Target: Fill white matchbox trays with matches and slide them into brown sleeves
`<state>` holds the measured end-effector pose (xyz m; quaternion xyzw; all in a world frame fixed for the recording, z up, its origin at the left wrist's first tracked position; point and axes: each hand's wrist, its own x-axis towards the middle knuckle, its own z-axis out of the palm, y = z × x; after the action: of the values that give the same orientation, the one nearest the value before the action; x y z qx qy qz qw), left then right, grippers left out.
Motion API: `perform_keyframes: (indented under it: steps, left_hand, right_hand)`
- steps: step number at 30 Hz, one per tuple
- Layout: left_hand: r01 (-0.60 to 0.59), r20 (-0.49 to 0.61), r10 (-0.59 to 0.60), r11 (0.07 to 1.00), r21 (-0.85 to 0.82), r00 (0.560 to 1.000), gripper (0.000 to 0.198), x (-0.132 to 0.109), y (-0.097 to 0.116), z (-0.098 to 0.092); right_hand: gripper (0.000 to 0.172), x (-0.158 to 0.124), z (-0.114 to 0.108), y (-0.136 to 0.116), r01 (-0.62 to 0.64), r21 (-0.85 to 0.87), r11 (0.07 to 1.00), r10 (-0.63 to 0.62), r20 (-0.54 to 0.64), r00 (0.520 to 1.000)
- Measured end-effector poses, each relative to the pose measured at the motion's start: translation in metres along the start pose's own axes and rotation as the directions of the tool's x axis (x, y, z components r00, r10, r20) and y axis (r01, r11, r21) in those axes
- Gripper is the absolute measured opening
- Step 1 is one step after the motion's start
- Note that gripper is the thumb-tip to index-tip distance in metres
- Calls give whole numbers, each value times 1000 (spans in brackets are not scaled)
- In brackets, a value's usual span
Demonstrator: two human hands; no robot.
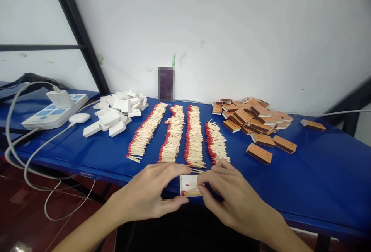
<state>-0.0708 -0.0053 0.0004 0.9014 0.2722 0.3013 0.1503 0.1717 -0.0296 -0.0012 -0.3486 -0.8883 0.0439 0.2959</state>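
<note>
Small white tray (184, 179) sits at the near edge of the blue table (324, 178), approx. centre, btwn the 2 hands. L hand (155, 192): thumb & index apart, bracketing the tray's near & far sides at its L end; can't tell if they actually grip it. R hand (228, 194): thumb & index tips together at the tray's R part, pinching 1 match (193, 186), red head pointing L over the tray. At least 1 more match lies along the tray's near wall, head also L. A few loose matches (197, 171) just behind the tray. Beyond, 4 long rows of matches (193, 136) run toward the wall (261, 31), heads on the L side; R-most row is shorter. Far L of the rows: heap of white trays (118, 105). Far R: heap of brown matchbox sleeves (243, 116), w/ several lying apart, incl. 1 well off to the R. Power strip (43, 120) at far L w/ white adapter (60, 99) plugged in, cables hanging off the table. Pixelated dark panel (166, 84) at the wall, behind the rows.
</note>
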Motion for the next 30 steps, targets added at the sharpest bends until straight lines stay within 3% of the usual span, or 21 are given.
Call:
perform_keyframes:
  steps: [7, 12, 20, 30]
  left_hand:
    - [-97, -20, 98, 995, 29, 995, 36, 1, 0, -1]
    - [-125, -6, 125, 992, 19, 992, 25, 1, -3, 2]
    - [-75, 22, 72, 984, 159, 997, 23, -3, -2, 5]
    - [-80, 32, 77, 990, 118, 996, 26, 0, -1, 4]
  right_hand:
    - [12, 3, -3, -4, -52, 33, 998, 49, 68, 996]
    - [14, 4, -5, -2, -91, 57, 994, 93, -34, 995]
    - [20, 2, 0, 6, -286, -25, 958, 286, 1, 958]
    - [16, 4, 4, 10, -316, -53, 947, 317, 24, 948]
